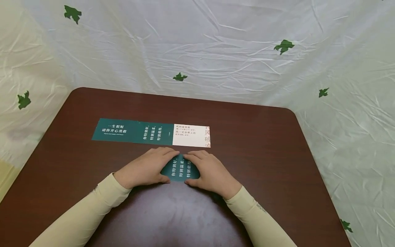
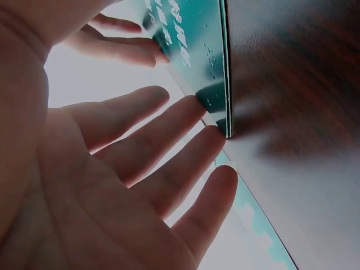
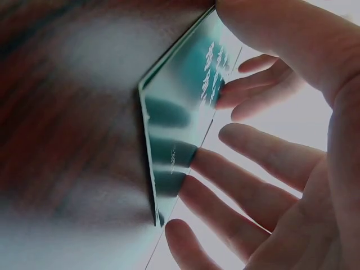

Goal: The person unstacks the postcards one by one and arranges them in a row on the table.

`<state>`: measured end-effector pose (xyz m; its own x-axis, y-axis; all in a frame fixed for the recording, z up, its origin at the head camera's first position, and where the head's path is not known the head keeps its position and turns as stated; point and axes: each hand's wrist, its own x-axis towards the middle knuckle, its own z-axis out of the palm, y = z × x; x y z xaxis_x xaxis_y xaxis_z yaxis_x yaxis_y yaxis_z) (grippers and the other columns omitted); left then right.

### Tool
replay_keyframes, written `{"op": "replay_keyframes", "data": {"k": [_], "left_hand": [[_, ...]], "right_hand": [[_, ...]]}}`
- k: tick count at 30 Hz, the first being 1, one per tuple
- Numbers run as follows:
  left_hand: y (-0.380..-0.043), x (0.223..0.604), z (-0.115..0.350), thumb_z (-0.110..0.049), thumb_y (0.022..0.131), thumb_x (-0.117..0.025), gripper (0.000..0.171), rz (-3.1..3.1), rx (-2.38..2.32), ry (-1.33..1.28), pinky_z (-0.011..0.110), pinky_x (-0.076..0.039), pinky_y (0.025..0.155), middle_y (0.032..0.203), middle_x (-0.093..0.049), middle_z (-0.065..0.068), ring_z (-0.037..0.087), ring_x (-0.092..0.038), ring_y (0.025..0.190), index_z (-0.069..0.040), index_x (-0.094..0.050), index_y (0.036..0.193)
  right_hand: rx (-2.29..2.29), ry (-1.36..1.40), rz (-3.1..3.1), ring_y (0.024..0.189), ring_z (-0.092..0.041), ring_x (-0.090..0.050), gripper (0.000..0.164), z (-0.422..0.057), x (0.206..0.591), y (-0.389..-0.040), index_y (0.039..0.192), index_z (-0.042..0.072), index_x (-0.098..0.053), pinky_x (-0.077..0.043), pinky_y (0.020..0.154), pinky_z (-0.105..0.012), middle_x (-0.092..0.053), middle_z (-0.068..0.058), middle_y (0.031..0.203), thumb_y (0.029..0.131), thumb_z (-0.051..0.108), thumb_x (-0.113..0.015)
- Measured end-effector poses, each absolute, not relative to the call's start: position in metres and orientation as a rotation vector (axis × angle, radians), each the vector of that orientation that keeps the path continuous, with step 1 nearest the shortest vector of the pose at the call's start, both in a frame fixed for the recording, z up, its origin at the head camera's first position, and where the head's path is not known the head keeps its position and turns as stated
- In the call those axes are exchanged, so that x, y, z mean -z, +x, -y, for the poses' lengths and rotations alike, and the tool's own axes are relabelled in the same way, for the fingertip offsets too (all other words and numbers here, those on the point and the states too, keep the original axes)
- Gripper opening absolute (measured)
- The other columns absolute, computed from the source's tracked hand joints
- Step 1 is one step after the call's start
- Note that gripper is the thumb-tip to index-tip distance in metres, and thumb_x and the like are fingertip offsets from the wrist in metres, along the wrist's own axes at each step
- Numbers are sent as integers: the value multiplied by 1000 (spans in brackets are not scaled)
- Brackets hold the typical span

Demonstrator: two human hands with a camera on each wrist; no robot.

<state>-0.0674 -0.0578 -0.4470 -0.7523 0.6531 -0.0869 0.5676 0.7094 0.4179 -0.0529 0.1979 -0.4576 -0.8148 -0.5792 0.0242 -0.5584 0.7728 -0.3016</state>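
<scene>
Place: small booth-like workspace, screened by hung cloth [image 1: 185, 37]; whether it stands in a home, an office or a workshop cannot be told. Screening: pale, creased, hanging behind the counter [image 1: 253, 144] and along its left and right sides; scattered green patches [image 1: 73, 13], leaf-like, irregular in outline. Furniture: counter, dark reddish-brown, wood-grained, smooth with a light sheen, far corners rounded, set close against the cloth.

Left hand [image 1: 147, 168]: left of nearest green card [image 1: 180, 168], fingers spread, nearly straight | right hand [image 1: 214, 171]: right of card, same | forearms [image 1: 81, 207]: angled inward toward card
</scene>
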Motion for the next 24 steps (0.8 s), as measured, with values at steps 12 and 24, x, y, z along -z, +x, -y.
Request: {"op": "replay_keyframes", "data": {"k": [12,24], "left_hand": [[-69,449,57,-35,82,-94,95,-2702,-564,1026,51,-46,121,153,-60,6,27,-57,139,-8,-50,161],[-73,450,62,-42,80,-91,96,-2711,-597,993,50,-43,122,152,-62,4,26,-59,138,-8,-51,161]], "right_hand": [[464,-908,-2888,141,-22,-57,88,-199,459,-56,155,16,-59,-51,117,-47,-62,0,151,82,52,-92],[487,-897,-2848,142,-22,-56,92,-199,457,-56,158,16,-55,-48,119,-47,-61,0,153,82,51,-92]]}}
